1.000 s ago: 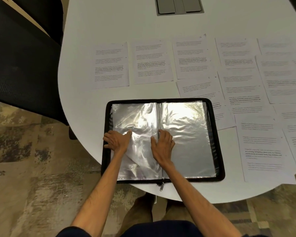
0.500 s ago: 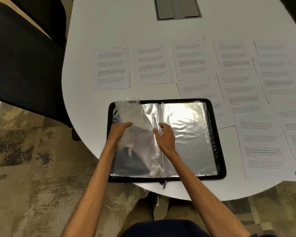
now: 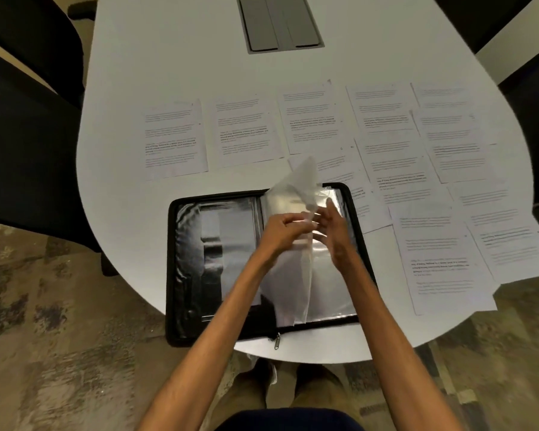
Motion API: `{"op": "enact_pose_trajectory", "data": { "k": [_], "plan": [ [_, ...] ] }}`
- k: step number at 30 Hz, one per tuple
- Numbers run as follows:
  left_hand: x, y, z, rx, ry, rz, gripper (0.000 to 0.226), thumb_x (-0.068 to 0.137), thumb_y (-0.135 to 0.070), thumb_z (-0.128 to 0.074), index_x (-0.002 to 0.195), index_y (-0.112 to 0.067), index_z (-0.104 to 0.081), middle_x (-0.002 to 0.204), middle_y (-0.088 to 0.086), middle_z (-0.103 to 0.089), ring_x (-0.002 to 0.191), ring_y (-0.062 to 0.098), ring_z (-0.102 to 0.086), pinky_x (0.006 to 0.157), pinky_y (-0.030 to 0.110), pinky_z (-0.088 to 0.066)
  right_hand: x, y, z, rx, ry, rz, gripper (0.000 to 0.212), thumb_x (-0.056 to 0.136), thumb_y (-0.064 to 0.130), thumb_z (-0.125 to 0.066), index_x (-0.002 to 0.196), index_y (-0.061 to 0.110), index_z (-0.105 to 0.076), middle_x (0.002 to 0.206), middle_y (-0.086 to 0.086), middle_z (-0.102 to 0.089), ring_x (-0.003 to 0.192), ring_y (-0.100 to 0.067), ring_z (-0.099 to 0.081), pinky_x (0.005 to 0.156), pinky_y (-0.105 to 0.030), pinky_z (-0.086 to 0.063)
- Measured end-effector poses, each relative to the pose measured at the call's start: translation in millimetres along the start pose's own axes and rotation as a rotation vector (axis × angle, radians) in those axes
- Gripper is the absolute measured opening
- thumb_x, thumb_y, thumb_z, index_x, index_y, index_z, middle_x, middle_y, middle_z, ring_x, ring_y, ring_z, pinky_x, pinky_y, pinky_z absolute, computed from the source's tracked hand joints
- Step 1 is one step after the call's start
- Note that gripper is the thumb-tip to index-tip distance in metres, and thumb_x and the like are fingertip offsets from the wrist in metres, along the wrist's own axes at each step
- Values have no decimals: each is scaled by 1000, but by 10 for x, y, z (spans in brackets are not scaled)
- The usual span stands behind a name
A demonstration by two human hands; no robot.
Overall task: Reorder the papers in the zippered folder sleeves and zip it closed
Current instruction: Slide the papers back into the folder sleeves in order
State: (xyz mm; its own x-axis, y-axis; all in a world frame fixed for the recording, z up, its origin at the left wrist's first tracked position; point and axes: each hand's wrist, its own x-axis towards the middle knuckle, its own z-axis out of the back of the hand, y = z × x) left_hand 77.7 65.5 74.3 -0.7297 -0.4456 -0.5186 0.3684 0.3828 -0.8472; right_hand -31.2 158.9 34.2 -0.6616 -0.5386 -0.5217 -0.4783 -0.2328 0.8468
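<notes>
Clock face is centred on the zippered folder [image 3: 171, 275], with 12 pointing away from you.

Folder: lies open flat on the white table [image 3: 199, 57], at the edge nearest you, its 7 o'clock corner overhanging the rim. The zip is undone, and the zipper pull [image 3: 277, 341] dangles at 6 o'clock, off the table edge. The left half shows a dark, glossy inner cover. The right half shows shiny clear pockets lying flat.

Sleeve: one clear sleeve [image 3: 296, 188] is lifted off the stack near the spine. It stands roughly upright and crumpled, with its top corner reaching past the folder's 12 o'clock edge. I see no sheet inside it.

Your left hand [image 3: 282, 228]: fingers curled, pinching the sleeve's free edge, just right of the spine.

Your right hand [image 3: 335, 227]: fingers straight and pointing toward 11 o'clock, grasping nothing, fingertips at the sleeve's right face. Blur softens the detail here. The two hands are nearly touching.

Papers [image 3: 243, 132]: all are out of the folder and laid face up on the table. A row runs from 11 through 1 o'clock, and more sheets overlap from 1 round to 3 o'clock. A few at 2 o'clock tuck under the folder's edge. The print is too small to read.

Other: a grey hatch [image 3: 282, 23] is set in the table at 12 o'clock, well apart from the folder. A black chair [image 3: 28, 135] stands at 10 o'clock, and patterned carpet [image 3: 59, 353] lies below.
</notes>
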Motion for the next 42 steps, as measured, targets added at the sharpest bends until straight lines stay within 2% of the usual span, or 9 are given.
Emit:
{"op": "enact_pose_trajectory", "data": {
  "k": [3, 8, 15, 18, 23, 30, 35, 38, 42],
  "plan": [
    [147, 128, -321, 40, 126, 67, 38, 91, -25, -68, 128, -20, -58, 119, 4, -69, 110, 18, -65, 77, 34, -54, 98, 56, 366, 8, 30, -51, 45, 97, 54, -44, 117, 20, -65, 113, -5, -72, 100, -21, -70, 81, -34, -55],
    [258, 349, -738, 108, 226, 172, 62, 94, -24, -63, 148, -21, -32, 139, 9, -48, 126, 24, -51, 86, 45, -57, 344, 47, 757, -68, 102, -84, 41, 93, 29, -61, 131, 13, -57, 126, -6, -66, 114, -28, -64, 96, -44, -51],
    [281, 675, -763, 290, -4, 13, 63, 85, -33, -74, 137, -21, -41, 120, 6, -54, 94, 14, -60, 76, 26, -54, 770, 319, 672, -211, 273, -106, 45, 88, 25, -69, 130, 27, -54, 116, -2, -67, 93, -21, -65, 77, -33, -47],
    [322, 741, -664, 318, -62, -57, 58, 84, -32, -75, 133, -20, -45, 116, 4, -54, 85, 9, -57, 73, 20, -50, 985, 394, 570, -161, 287, -59, 58, 86, 13, -71, 136, 31, -50, 123, -1, -61, 103, -19, -62, 77, -34, -53],
    [456, 816, -522, 519, -118, -176, 58, 84, -30, -72, 135, -19, -45, 130, 2, -46, 115, 17, -49, 96, 29, -46, 1331, 386, 587, 2, 187, 38, 65, 82, -3, -70, 136, 28, -52, 136, -1, -58, 127, -20, -53, 88, -38, -56],
    [647, 1141, -251, 894, -406, -386, 51, 99, -31, -51, 147, -16, -39, 156, 8, -32, 146, 23, -23, 118, 44, -25, 1310, -97, 926, -377, -83, -13, 79, 75, 15, -83, 143, 13, -42, 141, -9, -51, 122, -24, -53, 99, -44, -49],
    [811, 1400, -112, 1158, -284, -340, 58, 105, -40, -31, 157, -21, -14, 165, 8, -1, 152, 19, 9, 123, 46, -1, 1118, -346, 989, -611, -93, 214, 78, 69, 9, -83, 137, 13, -46, 133, -7, -52, 111, -22, -57, 82, -19, -48],
    [884, 1551, -132, 1322, -187, -284, 64, 102, -53, -18, 157, -24, -2, 164, 10, 7, 150, 22, 15, 121, 51, 4, 1055, -442, 928, -837, -72, 399, 77, 72, 23, -81, 140, 15, -45, 140, -9, -44, 127, -24, -44, 103, -31, -41],
    [889, 1665, -206, 1357, -182, -265, 70, 101, -57, -24, 158, -19, -8, 164, 14, 6, 151, 26, 9, 120, 54, 6, 1029, -655, 760, -1177, -3, 540, 80, 81, 54, -59, 149, 16, -37, 155, -10, -33, 144, -27, -27, 116, -44, -24]
  ]
}}
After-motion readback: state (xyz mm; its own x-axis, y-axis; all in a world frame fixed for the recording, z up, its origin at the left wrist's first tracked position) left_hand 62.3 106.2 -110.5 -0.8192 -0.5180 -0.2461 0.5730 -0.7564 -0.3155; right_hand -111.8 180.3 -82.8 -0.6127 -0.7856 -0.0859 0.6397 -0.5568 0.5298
